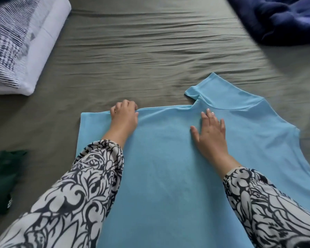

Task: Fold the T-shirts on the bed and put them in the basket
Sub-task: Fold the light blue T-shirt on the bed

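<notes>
A light blue T-shirt (168, 158) with a high collar lies spread on the bed, its left side folded in to a straight edge. My left hand (124, 116) grips the far folded edge of the shirt, fingers curled over it. Flat on the cloth just below the collar lies my right hand (210, 130), its fingers straight and spread. The collar points away to the right. No basket is in view.
The bed's grey-green sheet (150, 51) is wrinkled. A white and navy patterned pillow (16, 42) lies far left. A dark blue garment (284, 17) is bunched at the far right. A dark green garment (4, 179) lies at the left edge.
</notes>
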